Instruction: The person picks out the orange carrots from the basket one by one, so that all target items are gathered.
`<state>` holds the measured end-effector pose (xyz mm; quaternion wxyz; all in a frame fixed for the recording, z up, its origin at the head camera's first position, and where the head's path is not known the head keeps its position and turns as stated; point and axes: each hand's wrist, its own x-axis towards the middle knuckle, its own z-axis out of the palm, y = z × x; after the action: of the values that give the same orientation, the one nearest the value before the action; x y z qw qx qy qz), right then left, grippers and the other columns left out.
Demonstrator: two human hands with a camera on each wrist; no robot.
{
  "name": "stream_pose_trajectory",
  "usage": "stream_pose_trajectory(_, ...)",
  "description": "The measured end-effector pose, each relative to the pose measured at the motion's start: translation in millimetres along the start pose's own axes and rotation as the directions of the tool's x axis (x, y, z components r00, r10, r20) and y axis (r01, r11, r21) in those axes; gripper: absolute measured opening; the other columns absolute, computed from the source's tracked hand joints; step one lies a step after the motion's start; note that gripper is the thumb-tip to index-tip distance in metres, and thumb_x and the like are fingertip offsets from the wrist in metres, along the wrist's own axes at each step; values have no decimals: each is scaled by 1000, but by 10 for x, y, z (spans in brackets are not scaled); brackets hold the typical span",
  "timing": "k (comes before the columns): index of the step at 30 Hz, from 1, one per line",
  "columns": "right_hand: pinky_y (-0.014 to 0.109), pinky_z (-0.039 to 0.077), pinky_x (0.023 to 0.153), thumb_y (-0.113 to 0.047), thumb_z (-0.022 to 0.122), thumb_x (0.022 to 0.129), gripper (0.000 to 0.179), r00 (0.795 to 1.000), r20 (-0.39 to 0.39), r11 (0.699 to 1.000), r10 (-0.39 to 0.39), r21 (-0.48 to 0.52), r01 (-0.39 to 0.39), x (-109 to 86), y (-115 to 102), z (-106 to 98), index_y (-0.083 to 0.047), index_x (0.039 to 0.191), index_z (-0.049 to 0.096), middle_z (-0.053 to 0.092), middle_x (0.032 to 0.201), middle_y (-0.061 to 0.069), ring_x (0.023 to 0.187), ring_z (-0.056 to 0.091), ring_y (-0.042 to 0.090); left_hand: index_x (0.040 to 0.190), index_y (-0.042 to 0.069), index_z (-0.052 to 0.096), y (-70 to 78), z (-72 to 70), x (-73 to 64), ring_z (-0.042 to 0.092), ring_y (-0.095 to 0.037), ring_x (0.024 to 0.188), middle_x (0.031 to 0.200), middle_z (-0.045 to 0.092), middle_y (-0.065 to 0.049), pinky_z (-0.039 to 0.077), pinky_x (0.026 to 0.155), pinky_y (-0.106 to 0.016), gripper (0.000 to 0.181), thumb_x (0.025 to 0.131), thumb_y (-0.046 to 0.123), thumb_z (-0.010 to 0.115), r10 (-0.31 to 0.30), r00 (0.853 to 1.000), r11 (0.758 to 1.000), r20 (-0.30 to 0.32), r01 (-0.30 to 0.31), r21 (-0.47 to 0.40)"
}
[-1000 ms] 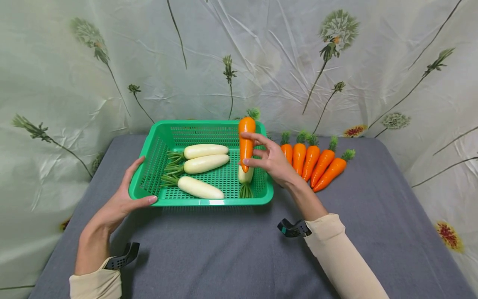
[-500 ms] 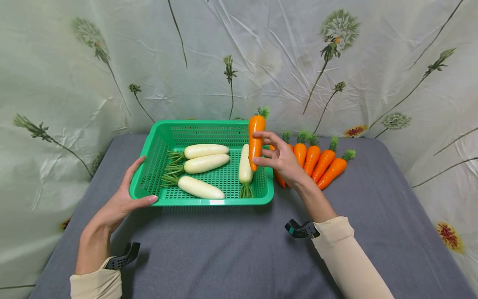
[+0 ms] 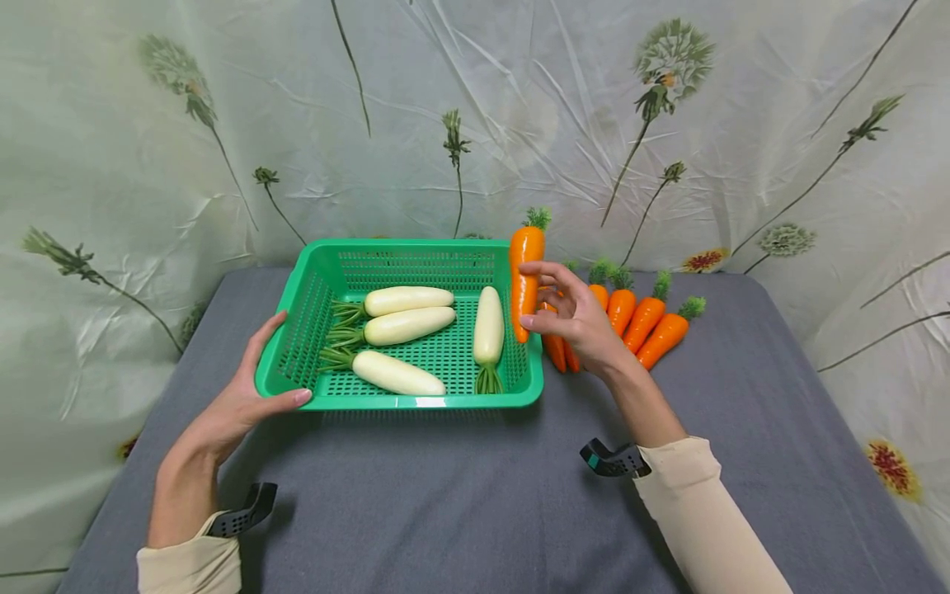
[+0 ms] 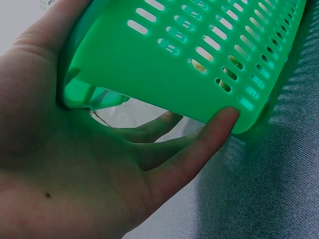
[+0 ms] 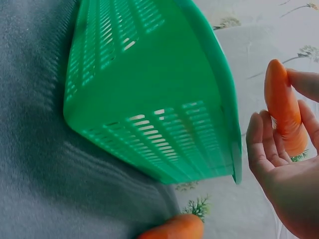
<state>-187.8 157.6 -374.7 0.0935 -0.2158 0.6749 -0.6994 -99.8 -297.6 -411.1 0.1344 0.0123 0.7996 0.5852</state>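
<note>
A green perforated basket (image 3: 401, 402) stands on the cloth, with several white radishes (image 3: 410, 326) lying inside. My left hand (image 3: 241, 396) holds its left end, thumb on the near rim and fingers along the outer side. In the left wrist view, the fingers (image 4: 209, 139) touch the basket wall. My right hand (image 3: 582, 322) pinches an orange carrot (image 3: 525, 276) between thumb and fingers, green top pointing away. In the head view the carrot appears over the basket's right rim; the right wrist view shows this carrot (image 5: 281, 102) raised beside the basket.
Several more carrots (image 3: 646, 323) lie fanned out on the grey cloth (image 3: 475, 495) right of the basket, some partly hidden by my right hand. A pale curtain (image 3: 371, 124) printed with flowers hangs behind the table.
My right hand has moved rightward with the carrot, from above the right-hand radish to the basket's right rim, uncovering that radish. My left hand and the basket have stayed put.
</note>
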Motion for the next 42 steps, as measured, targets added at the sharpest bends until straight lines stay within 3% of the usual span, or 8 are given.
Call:
stream_pose_trajectory(9,25,55,86,7,68,89,63,998,-59,999,0,-43,-3,-92,-5,-136,-8,147,50,48,137,5,112,59,21,163,51,-3,5,8,8,53,2,117,162,16,-19,47,88,-13,110,95,9,73,3,1000,1000,4,-3,-12)
stream_pose_trajectory(17,24,53,92,9,66,91,60,995,-98,1000,-10,-30,7,-160,-2,-242,-11,146,52,47,145,2,121,53,22,163,51,-3,7,4,9,49,2,119,163,14,-20,45,88,-12,110,95,10,73,-4,1000,1000,-3,4,-8)
stream_pose_trajectory(32,22,54,90,13,65,92,61,980,-197,1000,-19,-12,16,-409,36,-439,-12,146,52,48,141,4,116,58,17,162,52,-4,6,4,-1,46,0,121,163,14,-19,43,88,-12,110,95,12,73,-17,1000,1000,-7,17,8)
stream_pose_trajectory(42,21,56,88,18,61,91,61,970,-235,997,-58,33,68,-551,89,-564,-8,145,53,50,137,7,111,62,14,162,54,-5,16,6,-3,42,-3,124,164,12,-18,42,88,-12,110,96,13,72,-27,1000,1000,-5,27,16)
